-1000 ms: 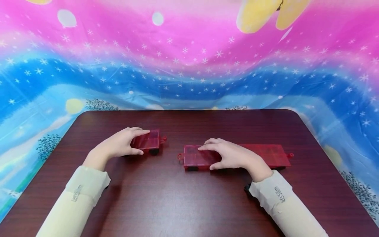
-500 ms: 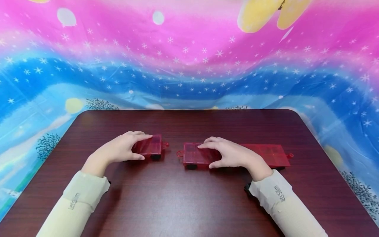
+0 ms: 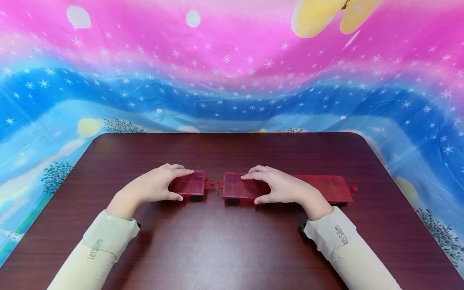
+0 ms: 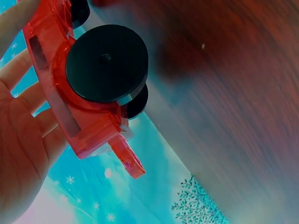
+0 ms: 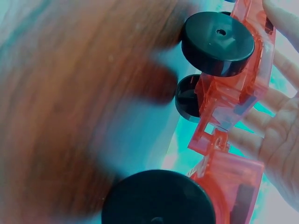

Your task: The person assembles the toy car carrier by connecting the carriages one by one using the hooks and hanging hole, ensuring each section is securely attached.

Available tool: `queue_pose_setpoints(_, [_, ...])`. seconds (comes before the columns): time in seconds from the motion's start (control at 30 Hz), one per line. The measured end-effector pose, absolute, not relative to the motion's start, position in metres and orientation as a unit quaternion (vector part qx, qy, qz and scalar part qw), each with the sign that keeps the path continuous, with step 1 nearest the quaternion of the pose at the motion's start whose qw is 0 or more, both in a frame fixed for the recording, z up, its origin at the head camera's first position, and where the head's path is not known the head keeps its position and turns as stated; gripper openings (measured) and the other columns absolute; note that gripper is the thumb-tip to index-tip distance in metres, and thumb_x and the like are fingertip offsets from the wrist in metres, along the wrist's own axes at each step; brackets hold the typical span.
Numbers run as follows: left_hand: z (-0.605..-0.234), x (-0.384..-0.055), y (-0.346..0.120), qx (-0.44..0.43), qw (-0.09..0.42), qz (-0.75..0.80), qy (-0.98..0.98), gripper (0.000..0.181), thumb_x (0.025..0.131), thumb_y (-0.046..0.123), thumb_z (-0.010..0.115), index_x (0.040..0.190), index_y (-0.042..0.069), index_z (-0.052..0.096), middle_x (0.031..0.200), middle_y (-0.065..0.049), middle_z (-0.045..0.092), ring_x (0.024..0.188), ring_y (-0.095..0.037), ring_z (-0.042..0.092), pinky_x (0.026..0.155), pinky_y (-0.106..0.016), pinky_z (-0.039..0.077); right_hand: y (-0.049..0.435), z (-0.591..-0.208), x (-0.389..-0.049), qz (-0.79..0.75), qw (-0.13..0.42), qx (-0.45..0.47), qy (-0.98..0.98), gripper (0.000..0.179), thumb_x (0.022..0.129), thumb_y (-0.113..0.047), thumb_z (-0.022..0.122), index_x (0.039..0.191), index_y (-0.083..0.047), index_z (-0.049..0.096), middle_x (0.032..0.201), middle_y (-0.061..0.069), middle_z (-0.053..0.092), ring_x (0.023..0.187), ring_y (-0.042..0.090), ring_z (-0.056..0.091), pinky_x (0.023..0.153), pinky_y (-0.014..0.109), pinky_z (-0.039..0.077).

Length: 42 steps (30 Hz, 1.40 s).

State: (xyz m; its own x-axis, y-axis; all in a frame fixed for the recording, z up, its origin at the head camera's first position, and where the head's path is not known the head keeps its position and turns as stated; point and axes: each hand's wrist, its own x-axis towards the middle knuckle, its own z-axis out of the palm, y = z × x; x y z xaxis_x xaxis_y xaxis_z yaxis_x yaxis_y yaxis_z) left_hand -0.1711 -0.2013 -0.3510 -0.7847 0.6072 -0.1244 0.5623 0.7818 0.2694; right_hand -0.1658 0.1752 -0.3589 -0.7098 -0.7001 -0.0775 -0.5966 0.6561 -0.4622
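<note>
My left hand (image 3: 154, 186) grips a translucent red toy wagon (image 3: 195, 182) by its long sides, thumb at the near side and fingers at the far side. In the left wrist view its black wheels (image 4: 106, 65) and a coupling tab (image 4: 128, 157) show. A second red wagon (image 3: 233, 186) is in the grip of my right hand (image 3: 286, 189). The first wagon's hook (image 3: 210, 183) and the second's ring (image 3: 218, 185) are close together; whether they are joined I cannot tell. Behind my right hand, a third red wagon (image 3: 331, 187) is linked to the second, as the right wrist view shows.
All the wagons are in one row across a dark wooden table (image 3: 217, 249) with rounded far corners. A pink and blue snowflake cloth (image 3: 232, 80) hangs behind and beside it. At the third wagon's right end, another coupling (image 3: 353, 189) sticks out.
My left hand has brought the first wagon rightward and nearer to me, into line with the second, narrowing the gap between their couplings. The right hand and its wagons have barely shifted.
</note>
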Motion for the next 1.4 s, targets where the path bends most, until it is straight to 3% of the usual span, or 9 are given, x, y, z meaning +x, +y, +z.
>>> queue_pose_setpoints(1.4, [-0.3565, -0.1653, -0.1945, 0.323, 0.099, 0.116, 0.934, 0.076, 0.078, 0.036, 0.084, 0.144, 0.016, 0.053, 0.140, -0.018, 0.055, 0.126, -0.038, 0.054, 0.101, -0.053, 0.050, 0.1665, -0.3606, -0.1679, -0.184, 0.132, -0.352, 0.908, 0.068, 0.083, -0.033, 0.080, 0.145, -0.025, 0.053, 0.147, 0.005, 0.048, 0.134, 0.026, 0.045, 0.106, 0.047, 0.048])
